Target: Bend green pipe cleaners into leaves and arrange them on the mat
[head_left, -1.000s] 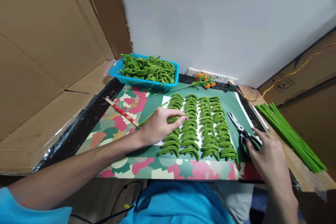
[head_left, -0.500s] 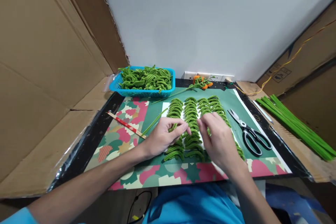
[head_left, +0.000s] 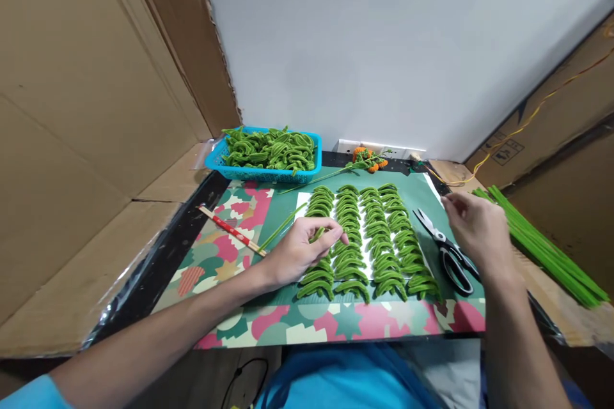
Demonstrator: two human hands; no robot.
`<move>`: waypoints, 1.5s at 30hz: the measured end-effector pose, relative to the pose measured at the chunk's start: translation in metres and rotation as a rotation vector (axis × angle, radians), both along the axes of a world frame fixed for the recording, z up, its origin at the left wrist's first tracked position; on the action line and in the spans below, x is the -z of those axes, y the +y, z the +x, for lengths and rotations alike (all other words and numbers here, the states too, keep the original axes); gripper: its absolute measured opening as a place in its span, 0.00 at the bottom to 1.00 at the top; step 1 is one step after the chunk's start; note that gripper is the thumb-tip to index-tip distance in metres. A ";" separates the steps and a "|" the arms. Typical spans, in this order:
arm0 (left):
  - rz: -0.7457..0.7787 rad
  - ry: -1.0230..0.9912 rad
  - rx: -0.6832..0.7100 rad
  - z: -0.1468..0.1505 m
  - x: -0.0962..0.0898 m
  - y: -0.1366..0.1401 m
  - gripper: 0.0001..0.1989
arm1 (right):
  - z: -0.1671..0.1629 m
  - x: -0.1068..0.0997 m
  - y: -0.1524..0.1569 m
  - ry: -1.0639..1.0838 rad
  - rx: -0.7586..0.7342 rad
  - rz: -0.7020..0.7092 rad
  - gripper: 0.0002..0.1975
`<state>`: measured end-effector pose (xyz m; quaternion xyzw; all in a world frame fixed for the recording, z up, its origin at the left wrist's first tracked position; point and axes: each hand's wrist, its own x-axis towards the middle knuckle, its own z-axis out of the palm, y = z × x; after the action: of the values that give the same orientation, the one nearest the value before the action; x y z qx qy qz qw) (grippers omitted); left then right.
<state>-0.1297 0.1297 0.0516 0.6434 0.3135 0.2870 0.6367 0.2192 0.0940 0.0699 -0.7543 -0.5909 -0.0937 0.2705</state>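
My left hand is curled with thumb and fingertips together above the left rows of curved green pipe-cleaner pieces. Anything pinched there is too small or hidden to make out. My right hand hovers over the right side of the mat, its fingers bent together; what they hold, if anything, does not show. Below and left of it lie black-handled scissors, partly covered by the hand and wrist. Long green pipe cleaners lie in a bundle just beyond it. A single green pipe cleaner rests beside my left wrist.
A blue basket heaped with green pieces stands at the back left. Chopsticks in a red wrapper lie on the patterned mat. An orange flower stem lies near the power strip. Cardboard walls flank the table.
My right hand has moved right, from over the green rows to beyond the scissors, uncovering the right-hand rows. My left hand has stayed in nearly the same place. The view has shifted slightly.
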 end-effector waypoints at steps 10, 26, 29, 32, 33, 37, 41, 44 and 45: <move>0.399 0.201 -0.036 0.004 -0.012 -0.006 0.16 | -0.134 -0.003 -0.033 0.223 -0.792 -0.044 0.10; 0.455 0.261 -0.058 0.001 -0.009 -0.007 0.16 | -0.154 0.009 -0.033 0.150 -0.699 -0.003 0.09; 0.421 0.252 -0.035 0.000 -0.010 -0.006 0.16 | -0.151 0.010 -0.031 0.246 -0.742 -0.006 0.08; 0.396 0.235 -0.035 -0.001 -0.010 -0.002 0.16 | -0.148 0.008 -0.031 0.342 -0.773 0.005 0.09; 0.381 0.226 -0.035 -0.002 -0.011 -0.001 0.16 | -0.148 0.007 -0.031 0.378 -0.784 0.010 0.10; 0.199 0.166 0.058 -0.003 -0.013 0.005 0.19 | -0.143 -0.005 -0.032 0.539 -0.859 -0.032 0.10; -0.040 0.087 0.194 -0.006 -0.019 0.006 0.21 | -0.137 -0.013 -0.031 0.734 -0.967 -0.143 0.12; -0.108 0.076 0.269 -0.009 -0.023 0.007 0.21 | -0.135 -0.012 -0.031 0.847 -1.024 -0.168 0.12; -0.116 0.084 0.280 -0.010 -0.025 0.007 0.21 | -0.135 -0.011 -0.031 0.868 -1.027 -0.171 0.12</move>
<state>-0.1399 0.1369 0.0761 0.6545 0.2631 0.1497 0.6929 0.0845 0.0626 0.0808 -0.3658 -0.7175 0.4052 0.4327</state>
